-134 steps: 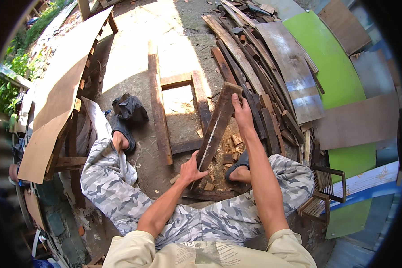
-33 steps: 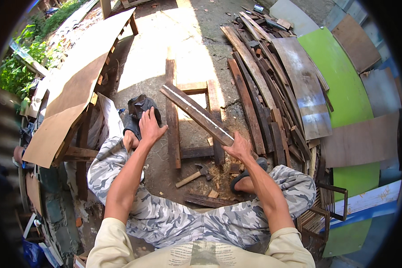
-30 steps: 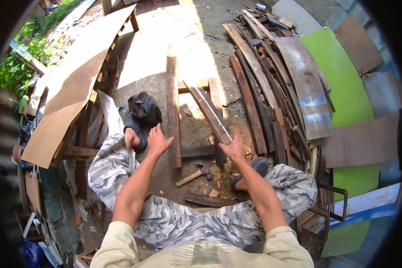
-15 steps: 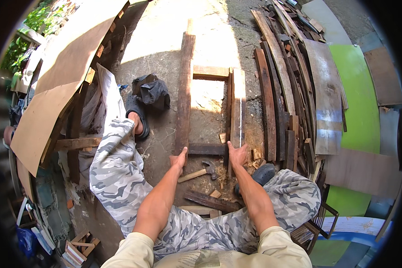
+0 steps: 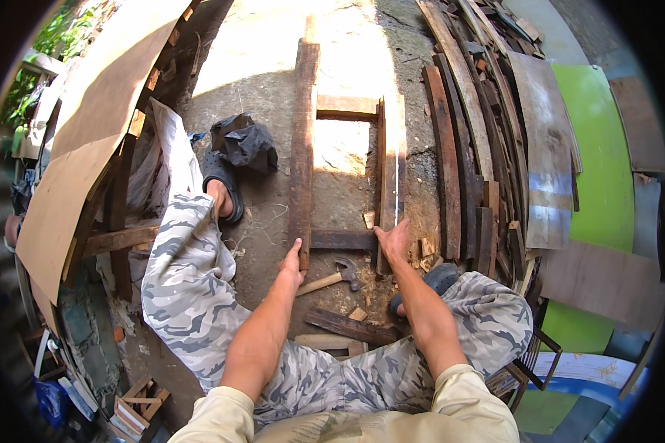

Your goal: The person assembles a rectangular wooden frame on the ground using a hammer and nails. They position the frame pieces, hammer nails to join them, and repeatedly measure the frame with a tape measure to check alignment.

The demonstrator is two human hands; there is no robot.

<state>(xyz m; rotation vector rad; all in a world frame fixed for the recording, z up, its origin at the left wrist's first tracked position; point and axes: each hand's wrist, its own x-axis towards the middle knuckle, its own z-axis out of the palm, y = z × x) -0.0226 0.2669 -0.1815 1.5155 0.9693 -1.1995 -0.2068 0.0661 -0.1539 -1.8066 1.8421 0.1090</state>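
Head view: wooden frame on the ground
Right plank: flat on concrete, beside a crosspiece
Right hand: open, pressing its near end
Left hand: open, touching left plank
Hammer: between the hands

Hammer lies between my hands, behind the cross plank; long plank left, narrow plank right.

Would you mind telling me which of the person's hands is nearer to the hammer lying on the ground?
Left. The left hand rests on the long dark plank, just beside the hammer handle. The right hand presses the lighter plank, slightly farther, above the hammer's head.
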